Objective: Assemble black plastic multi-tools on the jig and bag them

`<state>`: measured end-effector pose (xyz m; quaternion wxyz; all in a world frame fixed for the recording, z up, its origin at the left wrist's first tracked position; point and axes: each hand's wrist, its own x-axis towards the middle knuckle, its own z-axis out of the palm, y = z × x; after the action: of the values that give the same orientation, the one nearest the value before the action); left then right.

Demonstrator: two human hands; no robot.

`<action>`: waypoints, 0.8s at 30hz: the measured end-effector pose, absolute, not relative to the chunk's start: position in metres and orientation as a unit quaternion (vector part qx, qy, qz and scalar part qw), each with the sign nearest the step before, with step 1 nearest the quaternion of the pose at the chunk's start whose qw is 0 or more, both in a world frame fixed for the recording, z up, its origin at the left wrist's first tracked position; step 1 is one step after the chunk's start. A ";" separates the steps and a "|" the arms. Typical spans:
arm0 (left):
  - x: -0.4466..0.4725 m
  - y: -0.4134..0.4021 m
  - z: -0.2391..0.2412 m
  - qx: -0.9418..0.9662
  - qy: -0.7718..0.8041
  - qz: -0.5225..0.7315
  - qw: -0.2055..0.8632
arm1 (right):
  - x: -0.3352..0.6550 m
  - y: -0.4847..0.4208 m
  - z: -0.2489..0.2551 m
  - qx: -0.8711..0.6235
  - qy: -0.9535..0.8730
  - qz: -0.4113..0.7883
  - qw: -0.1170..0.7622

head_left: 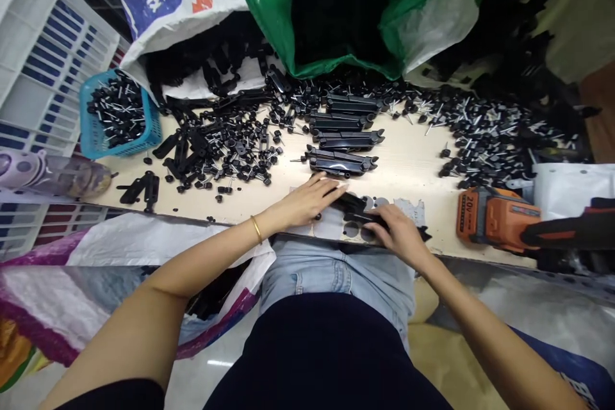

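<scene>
Head view shows us our fingers first: the left hand (307, 200) lies flat, fingers stretched and together, tips pressing on a black plastic part (353, 208) at the near edge of the table (413, 160). Our right hand (398, 234) curls loosely over the same part's other end, fingers bent around it; how firmly it grips we cannot tell. The part is long, dark and glossy, and it rests on a pale sheet with round holes (358, 225).

Just beyond the part, four like black pieces sit in a stack of rows (346, 134). Left of the part, a blue basket (120, 112) holds black-headed pins with metal shanks; the same pins lie as loose pins (230, 147) scattered between basket and stack, and more spread right of the part. Beyond the stack, a green bag (336, 13) gapes open, its inside dark, and a white woven sack (177, 0) lies beside it.

Right of the part rests an orange cordless driver (494, 218). The table is pale wood; white crates (43, 51) stand past the basket.
</scene>
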<state>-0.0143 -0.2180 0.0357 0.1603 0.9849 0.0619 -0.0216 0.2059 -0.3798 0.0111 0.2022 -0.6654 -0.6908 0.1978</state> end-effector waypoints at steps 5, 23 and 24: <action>0.011 -0.228 0.061 0.992 0.055 -0.029 0.113 | 0.190 -0.390 0.043 -0.665 -0.661 0.220 0.269; -0.032 -0.266 0.084 0.878 0.081 -0.063 0.467 | 0.170 -0.410 0.085 -0.535 -0.695 0.454 0.158; -0.037 -0.276 0.085 0.843 0.097 -0.021 0.528 | 0.165 -0.409 0.090 -0.514 -0.676 0.495 0.184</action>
<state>-0.0370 -0.2759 0.0846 0.5282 0.8433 0.0968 -0.0212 0.1649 -0.4090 0.0902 0.1844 -0.5145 -0.6757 0.4948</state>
